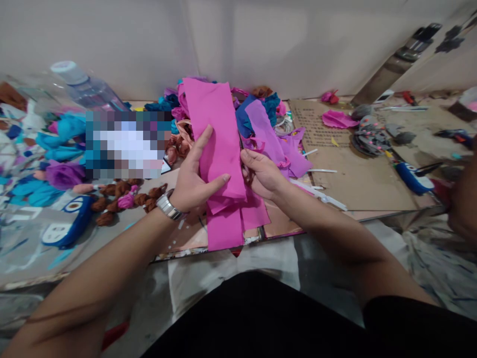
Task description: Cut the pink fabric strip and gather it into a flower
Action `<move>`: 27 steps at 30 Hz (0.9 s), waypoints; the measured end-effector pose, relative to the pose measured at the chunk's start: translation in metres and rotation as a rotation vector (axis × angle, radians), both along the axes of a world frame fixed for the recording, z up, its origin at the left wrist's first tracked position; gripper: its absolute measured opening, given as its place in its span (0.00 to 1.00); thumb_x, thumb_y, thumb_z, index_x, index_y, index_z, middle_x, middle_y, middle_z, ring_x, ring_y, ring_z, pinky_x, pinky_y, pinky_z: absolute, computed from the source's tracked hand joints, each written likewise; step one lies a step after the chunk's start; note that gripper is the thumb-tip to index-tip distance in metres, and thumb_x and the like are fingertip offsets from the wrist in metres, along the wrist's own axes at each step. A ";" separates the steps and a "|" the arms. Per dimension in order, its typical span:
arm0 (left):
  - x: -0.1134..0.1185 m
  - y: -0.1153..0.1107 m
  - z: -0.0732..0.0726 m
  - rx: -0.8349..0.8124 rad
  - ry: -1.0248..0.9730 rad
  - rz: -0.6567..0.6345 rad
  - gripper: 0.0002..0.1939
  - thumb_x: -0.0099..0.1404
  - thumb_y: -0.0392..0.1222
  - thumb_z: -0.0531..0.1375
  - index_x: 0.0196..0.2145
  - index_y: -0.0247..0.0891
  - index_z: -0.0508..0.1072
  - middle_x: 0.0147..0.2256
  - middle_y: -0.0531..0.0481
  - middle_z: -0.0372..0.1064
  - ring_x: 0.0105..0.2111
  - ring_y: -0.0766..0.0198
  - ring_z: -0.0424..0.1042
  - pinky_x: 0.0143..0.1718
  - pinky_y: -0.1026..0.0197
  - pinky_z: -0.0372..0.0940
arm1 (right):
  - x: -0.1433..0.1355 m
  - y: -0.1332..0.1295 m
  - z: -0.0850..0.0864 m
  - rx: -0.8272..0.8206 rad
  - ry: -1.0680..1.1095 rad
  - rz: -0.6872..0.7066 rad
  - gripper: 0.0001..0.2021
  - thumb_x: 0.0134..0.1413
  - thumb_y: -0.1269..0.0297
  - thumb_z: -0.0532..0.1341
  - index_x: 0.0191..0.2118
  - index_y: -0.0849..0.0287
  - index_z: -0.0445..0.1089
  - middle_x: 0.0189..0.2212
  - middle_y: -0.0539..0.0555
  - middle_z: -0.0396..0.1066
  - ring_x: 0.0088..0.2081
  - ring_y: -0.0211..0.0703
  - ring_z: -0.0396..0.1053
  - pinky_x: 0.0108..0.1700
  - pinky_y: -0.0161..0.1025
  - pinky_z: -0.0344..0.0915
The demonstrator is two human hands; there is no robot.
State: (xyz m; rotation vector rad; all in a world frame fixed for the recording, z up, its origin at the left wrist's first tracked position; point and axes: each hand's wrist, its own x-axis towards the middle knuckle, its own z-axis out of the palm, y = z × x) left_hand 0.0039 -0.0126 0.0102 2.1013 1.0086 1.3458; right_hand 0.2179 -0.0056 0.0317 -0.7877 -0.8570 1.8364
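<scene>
A long strip of bright pink crepe paper (218,112) stands upright before me, its top leaning toward the wall. My left hand (192,181), with a metal watch at the wrist, grips the strip from the left, its thumb and one finger lying across the front. My right hand (263,174) has its fingers closed on the strip's right edge; the fingertips are partly hidden. More pink paper (225,228) lies below, over the table's front edge. Behind the strip, purple paper pieces (263,124) rest in a heap with blue and teal ones.
A clear bottle (91,92) and brown paper balls (121,189) are on the left, near a blue-and-white pouch (69,221). On the right, cardboard (335,174) carries a grey pincushion-like object (370,136). A dark bottle (397,64) leans behind. Someone's arm (464,194) shows at far right.
</scene>
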 end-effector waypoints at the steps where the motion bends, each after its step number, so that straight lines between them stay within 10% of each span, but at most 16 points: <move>1: 0.000 0.000 0.000 -0.002 -0.003 0.001 0.59 0.57 0.70 0.73 0.77 0.50 0.54 0.78 0.45 0.47 0.78 0.37 0.46 0.80 0.34 0.40 | 0.000 0.000 0.001 -0.002 -0.002 -0.003 0.17 0.58 0.56 0.76 0.31 0.57 0.69 0.21 0.42 0.64 0.21 0.30 0.57 0.24 0.30 0.57; 27: 0.009 -0.009 0.001 -0.022 0.042 -0.020 0.57 0.61 0.74 0.68 0.77 0.47 0.52 0.77 0.47 0.49 0.77 0.36 0.45 0.80 0.35 0.45 | 0.003 0.004 0.010 -0.041 0.015 -0.051 0.19 0.58 0.57 0.76 0.30 0.57 0.66 0.18 0.40 0.63 0.19 0.29 0.57 0.23 0.28 0.56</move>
